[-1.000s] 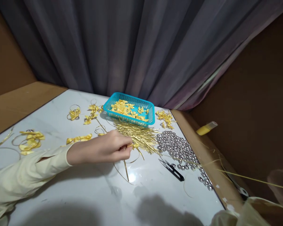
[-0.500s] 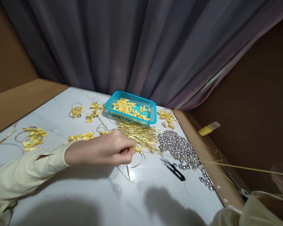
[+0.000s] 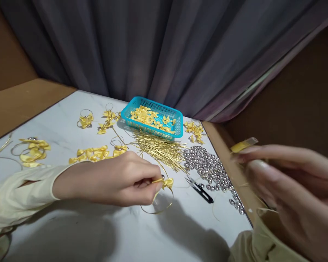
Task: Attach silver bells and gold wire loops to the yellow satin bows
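Note:
My left hand (image 3: 120, 178) is closed in a pinch over the marble-patterned table. Its thumb and finger grip a yellow ribbon bow (image 3: 167, 182) with a silver bead beside it and a thin gold wire loop (image 3: 164, 209) hanging below. At the right edge, close to the camera, my right hand (image 3: 287, 189) is raised with thumb and forefinger pinched together, its fingertips blurred. A faint strand of thread (image 3: 239, 186) runs toward it. Black thread snips (image 3: 200, 191) lie on the table between the hands.
A turquoise basket (image 3: 153, 102) holds yellow bows. Gold wire strips (image 3: 161, 149) are heaped before it, with silver beads (image 3: 205, 165) to their right. Finished-looking bow pieces (image 3: 91, 153) lie at left. A yellow-filled tube (image 3: 243, 145) is by the right wall; a grey curtain (image 3: 142, 47) hangs behind.
My right hand has come in from the right edge toward the middle, and the taut thread has gone slack. My left hand has shifted slightly down and right with the bow.

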